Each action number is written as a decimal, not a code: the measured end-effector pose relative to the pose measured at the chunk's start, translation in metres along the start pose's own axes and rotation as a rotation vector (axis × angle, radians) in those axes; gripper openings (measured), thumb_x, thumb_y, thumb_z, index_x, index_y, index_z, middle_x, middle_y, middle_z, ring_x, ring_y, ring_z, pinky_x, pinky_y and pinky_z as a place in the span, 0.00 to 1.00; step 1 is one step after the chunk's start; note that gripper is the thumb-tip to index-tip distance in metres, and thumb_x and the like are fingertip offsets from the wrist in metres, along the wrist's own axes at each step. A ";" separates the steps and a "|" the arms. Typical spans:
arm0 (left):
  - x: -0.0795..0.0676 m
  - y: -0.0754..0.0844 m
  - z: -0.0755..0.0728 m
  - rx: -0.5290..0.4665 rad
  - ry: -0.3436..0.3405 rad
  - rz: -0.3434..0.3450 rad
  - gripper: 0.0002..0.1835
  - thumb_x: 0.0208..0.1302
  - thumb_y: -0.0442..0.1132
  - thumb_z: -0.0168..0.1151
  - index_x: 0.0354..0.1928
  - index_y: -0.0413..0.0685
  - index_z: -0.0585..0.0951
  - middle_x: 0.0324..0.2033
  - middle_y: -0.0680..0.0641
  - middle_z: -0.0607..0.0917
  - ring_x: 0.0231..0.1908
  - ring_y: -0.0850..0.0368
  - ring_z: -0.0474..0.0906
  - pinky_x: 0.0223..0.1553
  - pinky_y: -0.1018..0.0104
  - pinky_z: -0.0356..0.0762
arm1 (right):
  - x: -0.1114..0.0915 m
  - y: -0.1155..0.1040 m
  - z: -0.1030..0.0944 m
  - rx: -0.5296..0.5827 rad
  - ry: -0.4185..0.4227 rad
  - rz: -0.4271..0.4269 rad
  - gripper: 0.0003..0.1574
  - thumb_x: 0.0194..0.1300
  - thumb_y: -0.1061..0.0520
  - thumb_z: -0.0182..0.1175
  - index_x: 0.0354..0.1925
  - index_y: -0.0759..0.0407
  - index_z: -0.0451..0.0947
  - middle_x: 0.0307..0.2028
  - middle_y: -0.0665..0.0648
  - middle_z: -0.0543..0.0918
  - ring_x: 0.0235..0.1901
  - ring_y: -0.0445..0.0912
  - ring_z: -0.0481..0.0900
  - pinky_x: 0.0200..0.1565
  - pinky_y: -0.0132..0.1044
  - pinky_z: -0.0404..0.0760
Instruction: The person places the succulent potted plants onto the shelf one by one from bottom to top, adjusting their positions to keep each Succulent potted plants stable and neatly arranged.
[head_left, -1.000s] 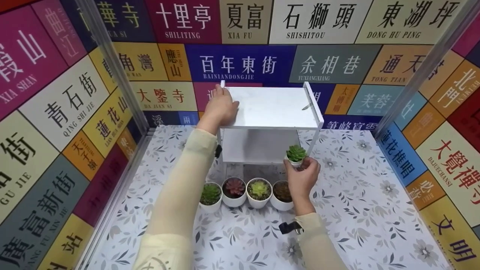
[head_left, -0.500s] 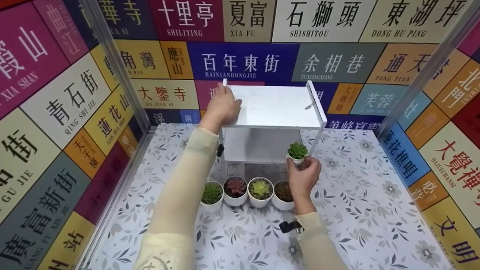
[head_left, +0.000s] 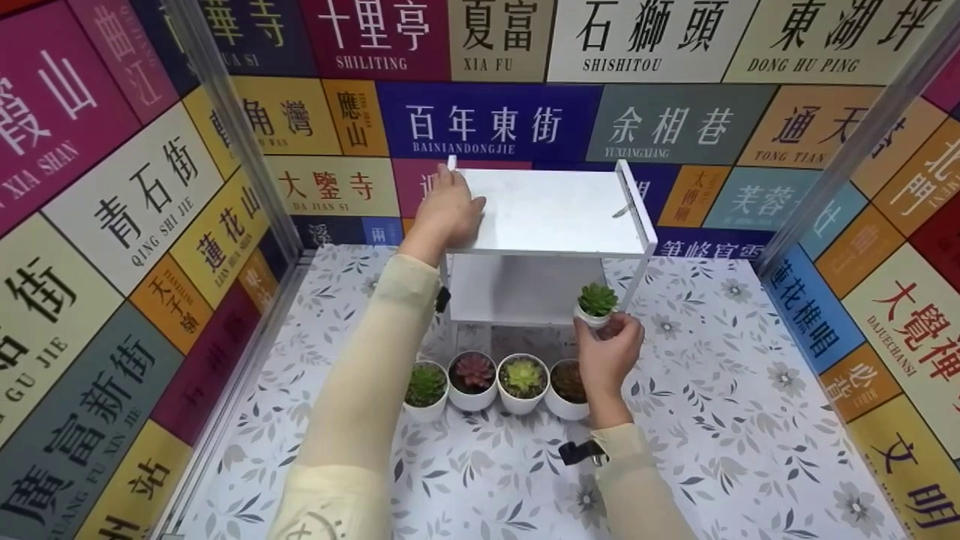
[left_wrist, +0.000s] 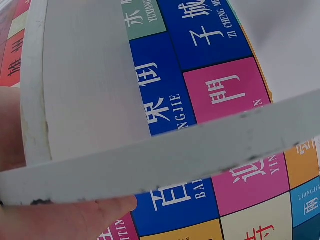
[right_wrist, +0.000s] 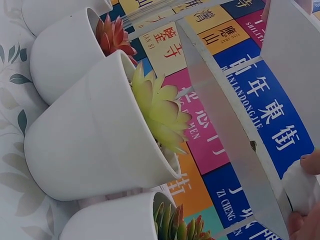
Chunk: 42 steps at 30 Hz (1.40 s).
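My left hand [head_left: 450,210] grips the left side of a white two-tier shelf rack [head_left: 555,210], with its fingers about the raised side bar. In the left wrist view the side bar [left_wrist: 165,155] crosses in front of the thumb. My right hand [head_left: 609,356] pinches a small white pot with a green succulent [head_left: 598,298] at the right front edge of the lower tier [head_left: 517,289]. The right wrist view shows part of that pot [right_wrist: 300,189] between fingertips, against the shelf edge; its plant is out of sight there. Whether the pot's base rests on the tier I cannot tell.
In front of the rack stand several white potted succulents in a row: green [head_left: 425,390], red [head_left: 472,381], yellow-green [head_left: 523,382] and dark brown [head_left: 568,388]. A leaf-patterned cloth [head_left: 750,450] covers the table. Sign-printed walls [head_left: 487,124] enclose the back and sides.
The head view has shifted slightly, moving the whole scene a little right and up. Both hands, the rack and the held pot keep nearly the same places relative to each other.
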<state>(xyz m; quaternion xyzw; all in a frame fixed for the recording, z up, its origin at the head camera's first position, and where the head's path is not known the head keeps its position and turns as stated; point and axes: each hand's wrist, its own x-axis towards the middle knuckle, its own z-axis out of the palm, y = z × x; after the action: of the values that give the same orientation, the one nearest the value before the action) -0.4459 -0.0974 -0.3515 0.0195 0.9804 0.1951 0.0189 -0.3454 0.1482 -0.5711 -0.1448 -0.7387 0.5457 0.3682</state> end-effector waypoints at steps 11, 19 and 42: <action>-0.002 0.002 -0.001 -0.005 0.003 -0.002 0.42 0.85 0.54 0.42 0.84 0.31 0.44 0.85 0.33 0.38 0.86 0.41 0.38 0.87 0.51 0.42 | 0.004 0.001 -0.004 -0.021 -0.029 0.030 0.16 0.66 0.63 0.71 0.46 0.69 0.75 0.42 0.66 0.80 0.42 0.59 0.86 0.49 0.45 0.85; -0.001 0.004 0.000 0.005 0.000 0.005 0.43 0.85 0.55 0.42 0.84 0.31 0.44 0.85 0.32 0.38 0.86 0.41 0.38 0.87 0.51 0.43 | 0.003 0.006 -0.013 -0.034 -0.066 0.070 0.15 0.69 0.62 0.68 0.49 0.68 0.77 0.44 0.64 0.81 0.44 0.55 0.83 0.43 0.23 0.76; 0.000 0.000 0.000 0.013 -0.011 0.003 0.43 0.85 0.55 0.41 0.84 0.31 0.43 0.85 0.32 0.38 0.86 0.40 0.37 0.87 0.51 0.42 | -0.006 0.022 -0.030 -0.068 -0.200 0.059 0.24 0.65 0.58 0.72 0.55 0.67 0.78 0.51 0.66 0.78 0.54 0.61 0.81 0.59 0.51 0.82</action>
<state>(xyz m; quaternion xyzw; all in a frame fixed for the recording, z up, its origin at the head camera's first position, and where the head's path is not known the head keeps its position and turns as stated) -0.4458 -0.0968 -0.3516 0.0223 0.9815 0.1887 0.0240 -0.3246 0.1739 -0.5896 -0.1236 -0.7852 0.5426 0.2714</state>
